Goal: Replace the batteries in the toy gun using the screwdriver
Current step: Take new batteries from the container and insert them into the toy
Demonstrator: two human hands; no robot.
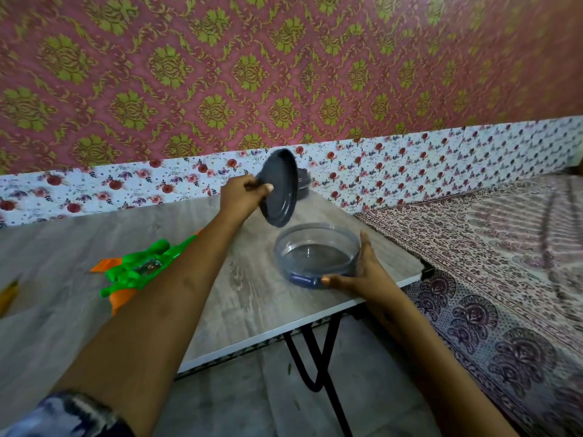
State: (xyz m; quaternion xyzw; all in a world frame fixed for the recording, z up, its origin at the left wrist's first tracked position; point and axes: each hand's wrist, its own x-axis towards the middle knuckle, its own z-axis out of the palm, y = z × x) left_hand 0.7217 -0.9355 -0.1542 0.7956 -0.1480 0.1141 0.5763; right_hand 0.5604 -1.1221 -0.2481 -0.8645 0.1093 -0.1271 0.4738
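Note:
A green and orange toy gun (pixel 138 266) lies on the grey wood-look table (pixel 252 298), partly behind my left forearm. My left hand (pixel 243 197) pinches a round dark grey lid (pixel 279 187) by its edge and holds it tilted on its side above the table. Below it stands a round clear container (pixel 317 257) with a dark base, its top uncovered. My right hand (pixel 359 272) holds the container's right and near side, thumb along its bottom rim. What lies inside the container is unclear. At the left frame edge a yellowish object (pixel 8 294) rests on the table, too blurred to identify.
A second dark container (pixel 304 184) stands behind the lid near the floral wall strip. The table's right edge and corner (pixel 426 272) lie close to the container, with black metal legs (pixel 318 367) below. A patterned bedspread (pixel 489 263) lies to the right.

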